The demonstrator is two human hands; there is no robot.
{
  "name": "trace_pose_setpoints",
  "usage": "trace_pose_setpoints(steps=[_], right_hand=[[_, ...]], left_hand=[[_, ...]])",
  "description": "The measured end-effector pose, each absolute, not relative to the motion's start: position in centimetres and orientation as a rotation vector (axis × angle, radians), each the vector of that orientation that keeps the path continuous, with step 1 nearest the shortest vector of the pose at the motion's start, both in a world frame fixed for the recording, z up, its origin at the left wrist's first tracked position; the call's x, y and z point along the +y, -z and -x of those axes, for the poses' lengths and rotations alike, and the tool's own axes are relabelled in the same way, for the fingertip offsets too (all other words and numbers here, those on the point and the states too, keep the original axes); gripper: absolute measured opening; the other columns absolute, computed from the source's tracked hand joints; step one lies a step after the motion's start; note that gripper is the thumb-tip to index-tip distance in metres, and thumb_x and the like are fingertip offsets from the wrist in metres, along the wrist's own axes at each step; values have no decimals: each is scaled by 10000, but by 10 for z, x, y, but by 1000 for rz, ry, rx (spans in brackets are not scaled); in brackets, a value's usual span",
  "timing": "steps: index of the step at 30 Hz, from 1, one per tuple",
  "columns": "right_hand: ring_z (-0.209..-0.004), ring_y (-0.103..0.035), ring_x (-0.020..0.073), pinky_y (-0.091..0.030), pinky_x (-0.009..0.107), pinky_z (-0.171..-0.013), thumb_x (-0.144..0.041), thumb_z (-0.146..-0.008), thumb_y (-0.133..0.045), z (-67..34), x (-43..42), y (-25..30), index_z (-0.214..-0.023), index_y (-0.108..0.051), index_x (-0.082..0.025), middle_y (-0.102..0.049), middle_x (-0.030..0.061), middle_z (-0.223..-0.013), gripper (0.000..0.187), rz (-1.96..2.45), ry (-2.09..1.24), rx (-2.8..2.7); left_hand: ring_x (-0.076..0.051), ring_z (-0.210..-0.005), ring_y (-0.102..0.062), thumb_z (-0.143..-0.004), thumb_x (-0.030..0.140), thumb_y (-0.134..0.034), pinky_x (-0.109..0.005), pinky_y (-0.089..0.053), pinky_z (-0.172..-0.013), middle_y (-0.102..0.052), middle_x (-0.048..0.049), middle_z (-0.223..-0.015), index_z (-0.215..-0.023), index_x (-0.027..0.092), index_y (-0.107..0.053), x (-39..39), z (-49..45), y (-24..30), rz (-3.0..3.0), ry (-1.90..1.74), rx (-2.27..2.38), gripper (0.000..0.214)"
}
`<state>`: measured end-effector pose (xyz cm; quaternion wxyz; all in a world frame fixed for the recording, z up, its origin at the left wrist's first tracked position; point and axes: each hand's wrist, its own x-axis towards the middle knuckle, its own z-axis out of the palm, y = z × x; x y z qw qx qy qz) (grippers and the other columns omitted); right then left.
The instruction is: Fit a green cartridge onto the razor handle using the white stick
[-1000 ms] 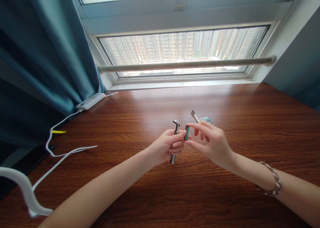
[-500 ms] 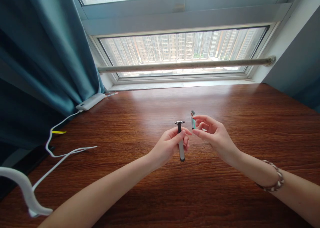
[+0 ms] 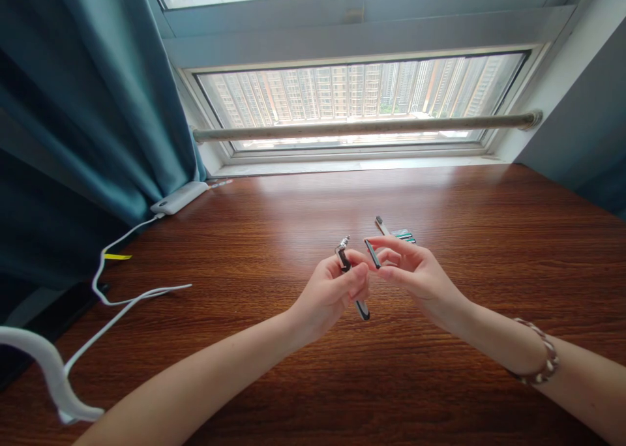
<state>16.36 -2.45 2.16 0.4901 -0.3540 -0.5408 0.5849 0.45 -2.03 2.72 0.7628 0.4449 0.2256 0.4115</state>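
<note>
My left hand (image 3: 337, 288) is closed around a razor handle (image 3: 362, 310), grey and black, tilted with its metal head end pointing up and away. Between thumb and fingertips of my right hand (image 3: 409, 258) is a thin dark razor blade cartridge (image 3: 372, 253), held by its two ends. The cartridge is close to the handle's metal end, with a small gap between them. Beyond my right hand, several blade cartridges with green strips (image 3: 405, 237) lie on the table, partly hidden by the fingers. A slim light stick with a dark tip (image 3: 380, 223) lies beside them.
The brown wooden table (image 3: 274, 237) reaches to the window sill. At the left are a white power strip (image 3: 180, 198), a white cable (image 3: 141, 296), a yellow strip (image 3: 117, 257) and a curved white stand (image 3: 46, 361). A blue curtain (image 3: 107, 94) hangs behind.
The razor handle has tilted, its metal end turning left. My right hand has turned the cartridge and moved it slightly left and down, uncovering the cartridges on the table.
</note>
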Motion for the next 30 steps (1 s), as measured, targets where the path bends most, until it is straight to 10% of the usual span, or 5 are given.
trace_pose_setpoints(steps=[17, 30], right_hand=[[-722, -514, 107, -421, 246, -592, -264, -686, -668, -163, -30, -28, -1028, -554, -216, -525, 21, -886, 363, 931, -797, -1755], [-702, -527, 102, -427, 235, -623, -279, -642, -698, -165, -23, -22, -938, -607, -203, -572, 4, -788, 319, 1021, -1155, -1427]], left_hand=[[-52, -497, -269, -816, 285, -512, -187, -254, -528, -278, 50, -515, -714, 107, -526, -19, -4, -28, -796, -788, 464, 206], [-74, -543, -317, -807, 410, -489, -216, -317, -579, -328, 33, -578, -835, 145, -561, -16, -5, -24, -818, -805, 544, 276]])
